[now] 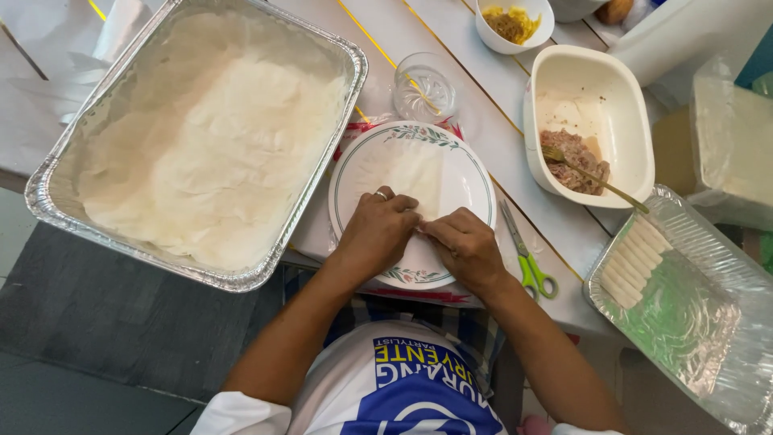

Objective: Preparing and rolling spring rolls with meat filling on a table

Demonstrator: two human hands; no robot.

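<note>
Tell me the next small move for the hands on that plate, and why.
Probably keep rolling the wrapper away from the body. Both the left hand and right hand press together on its near edge over the plate, and most of the sheet lies flat and unrolled beyond the fingers. Finished rolls sit in the foil tray on the right.

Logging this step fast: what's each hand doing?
Left hand: fingers curled, pressing the wrapper on the plate.
Right hand: pinching the wrapper's edge.

Green-handled scissors lie on the bench. A clear glass stands nearby (beside 1 small bowl of yellow shreds).
</note>
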